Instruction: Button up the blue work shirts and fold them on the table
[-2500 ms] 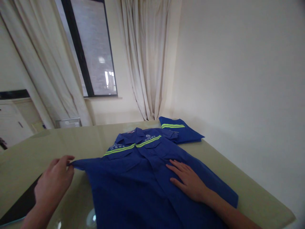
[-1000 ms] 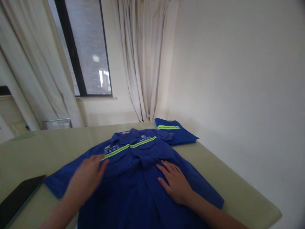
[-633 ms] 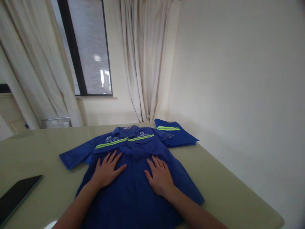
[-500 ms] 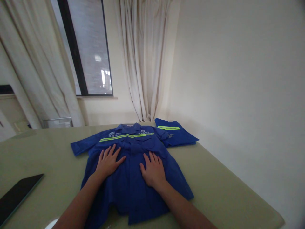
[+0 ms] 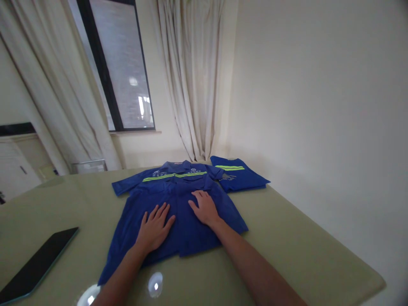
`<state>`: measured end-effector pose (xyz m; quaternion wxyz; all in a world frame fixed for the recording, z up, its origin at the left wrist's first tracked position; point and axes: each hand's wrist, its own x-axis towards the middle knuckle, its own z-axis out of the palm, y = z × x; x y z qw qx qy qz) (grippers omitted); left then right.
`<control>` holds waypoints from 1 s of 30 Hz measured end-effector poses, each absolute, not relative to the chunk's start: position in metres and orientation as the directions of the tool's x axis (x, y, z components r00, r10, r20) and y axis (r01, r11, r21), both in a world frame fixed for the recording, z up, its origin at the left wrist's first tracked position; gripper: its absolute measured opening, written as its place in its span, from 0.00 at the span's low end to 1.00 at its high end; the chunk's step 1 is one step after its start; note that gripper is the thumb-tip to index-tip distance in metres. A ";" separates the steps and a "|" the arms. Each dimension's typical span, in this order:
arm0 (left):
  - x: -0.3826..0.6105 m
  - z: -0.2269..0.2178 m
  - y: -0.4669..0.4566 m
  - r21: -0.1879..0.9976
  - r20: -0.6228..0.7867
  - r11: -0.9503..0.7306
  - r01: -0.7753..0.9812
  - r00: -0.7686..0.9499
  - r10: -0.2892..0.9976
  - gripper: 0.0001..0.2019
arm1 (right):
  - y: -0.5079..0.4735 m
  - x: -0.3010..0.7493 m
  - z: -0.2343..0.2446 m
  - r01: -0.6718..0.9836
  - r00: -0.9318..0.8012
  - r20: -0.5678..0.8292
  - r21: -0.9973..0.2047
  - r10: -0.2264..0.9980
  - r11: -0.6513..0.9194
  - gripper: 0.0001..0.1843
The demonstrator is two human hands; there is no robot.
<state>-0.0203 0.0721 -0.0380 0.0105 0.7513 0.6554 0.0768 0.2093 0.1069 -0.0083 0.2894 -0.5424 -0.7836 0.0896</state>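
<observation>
A blue short-sleeved work shirt (image 5: 181,225) lies spread front side up, its collar toward the window and a yellow-green reflective stripe across the chest. On the lower left part of its front rests my left hand (image 5: 154,227), fingers spread and flat. My right hand (image 5: 204,207) lies flat on the other side of the button placket, a little below the chest pocket, fingers extended. Neither hand grips the cloth. The shirt's right-hand sleeve touches a folded blue garment (image 5: 245,180) with the same kind of stripe.
Everything lies on a pale green table (image 5: 287,238), whose right edge runs along a white wall (image 5: 318,106). A flat black panel (image 5: 41,261) is at the left. Behind the table hang curtains (image 5: 194,76) beside a window (image 5: 124,63). Bright light spots show near the front.
The shirt's hem has moved away from me and the body lies flatter. My left hand has shifted lower on the shirt, my right hand slightly farther up. The view has turned slightly left.
</observation>
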 end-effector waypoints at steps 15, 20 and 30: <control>-0.023 -0.036 0.042 0.145 0.225 -0.231 0.962 0.196 0.955 0.25 | 0.027 0.209 -0.007 0.457 -0.590 0.296 -0.644 0.751 0.613 0.14; -0.010 -0.004 0.025 0.434 0.164 -0.445 0.783 0.417 0.894 0.16 | 0.040 0.213 -0.010 0.305 -0.203 0.237 -0.907 0.950 0.291 0.22; 0.005 -0.005 0.003 0.444 0.137 -0.545 0.712 0.547 0.826 0.10 | 0.037 0.224 0.010 -0.377 -0.080 -0.100 -0.918 0.992 -0.122 0.23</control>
